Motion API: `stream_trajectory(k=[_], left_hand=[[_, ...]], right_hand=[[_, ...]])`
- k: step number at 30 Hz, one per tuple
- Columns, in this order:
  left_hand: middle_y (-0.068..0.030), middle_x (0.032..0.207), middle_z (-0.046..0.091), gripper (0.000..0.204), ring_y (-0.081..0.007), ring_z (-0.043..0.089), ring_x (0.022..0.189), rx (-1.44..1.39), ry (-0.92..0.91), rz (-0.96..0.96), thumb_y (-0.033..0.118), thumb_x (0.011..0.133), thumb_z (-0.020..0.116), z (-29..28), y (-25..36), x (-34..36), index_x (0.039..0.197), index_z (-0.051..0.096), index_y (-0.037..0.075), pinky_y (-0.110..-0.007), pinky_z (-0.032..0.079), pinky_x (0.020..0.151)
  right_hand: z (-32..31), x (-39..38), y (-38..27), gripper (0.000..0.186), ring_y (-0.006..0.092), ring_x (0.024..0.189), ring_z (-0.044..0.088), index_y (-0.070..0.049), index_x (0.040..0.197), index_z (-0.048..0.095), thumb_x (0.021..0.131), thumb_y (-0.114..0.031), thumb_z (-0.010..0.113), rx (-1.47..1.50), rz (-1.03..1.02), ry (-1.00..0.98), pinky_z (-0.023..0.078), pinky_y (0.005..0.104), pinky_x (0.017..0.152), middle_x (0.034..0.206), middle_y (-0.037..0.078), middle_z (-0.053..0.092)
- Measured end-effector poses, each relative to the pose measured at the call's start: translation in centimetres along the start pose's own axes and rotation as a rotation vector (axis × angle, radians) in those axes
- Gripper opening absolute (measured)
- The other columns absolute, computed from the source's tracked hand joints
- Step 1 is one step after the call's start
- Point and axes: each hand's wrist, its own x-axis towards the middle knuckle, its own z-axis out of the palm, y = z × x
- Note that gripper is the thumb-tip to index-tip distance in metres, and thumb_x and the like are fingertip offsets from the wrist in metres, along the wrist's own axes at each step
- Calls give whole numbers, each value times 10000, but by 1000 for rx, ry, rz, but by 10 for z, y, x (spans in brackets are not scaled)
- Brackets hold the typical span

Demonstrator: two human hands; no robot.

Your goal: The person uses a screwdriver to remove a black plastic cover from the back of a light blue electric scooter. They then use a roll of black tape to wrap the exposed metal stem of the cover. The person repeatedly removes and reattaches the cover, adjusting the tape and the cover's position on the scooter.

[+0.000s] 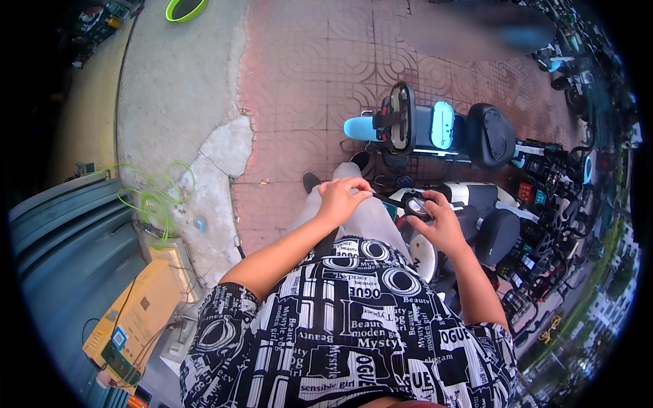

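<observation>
My right hand (441,223) is closed around a roll of black tape (411,202), a dark ring with a pale middle. From it a narrow black strip (386,198) stretches left to my left hand (342,200). The thumb and forefinger of that hand pinch the strip's end, in front of my grey trousers. Both hands are held at about waist height, a short way apart. What lies under the left fingers is hidden.
Close on my right stand a blue-and-black scooter (442,126) and a white one with a dark seat (498,234). More scooters line the right side. A yellow box with cables (139,309), a green hose (160,204) and a green basin (186,9) are on the left.
</observation>
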Motion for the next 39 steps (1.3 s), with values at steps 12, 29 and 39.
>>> stream_trajectory(k=[12, 29, 39], left_hand=[[-32, 811, 652, 144, -138, 638, 779, -244, 26, 22, 206, 768, 729, 20, -1, 33, 843, 700, 87, -301, 486, 764], [-48, 953, 647, 107, -182, 605, 935, -390, 42, -50, 183, 821, 688, 48, -27, 64, 869, 649, 96, -334, 378, 922], [-167, 1468, 359, 130, -262, 382, 1333, -518, -40, 37, 120, 823, 681, 54, -33, 91, 922, 608, 77, -346, 323, 1041]], right_hand=[[9, 12, 19, 309, 314, 1019, 582, -15, 848, 671, 743, -293, 755, -62, 19, 220, 487, 370, 826, 1187, 150, 562], [25, 37, 24, 274, 325, 1047, 535, -26, 818, 697, 736, -281, 757, -238, -90, 333, 459, 395, 871, 1226, 149, 543], [37, 39, 14, 270, 319, 1041, 537, -26, 808, 699, 735, -279, 754, -216, -48, 341, 458, 387, 879, 1215, 148, 555]])
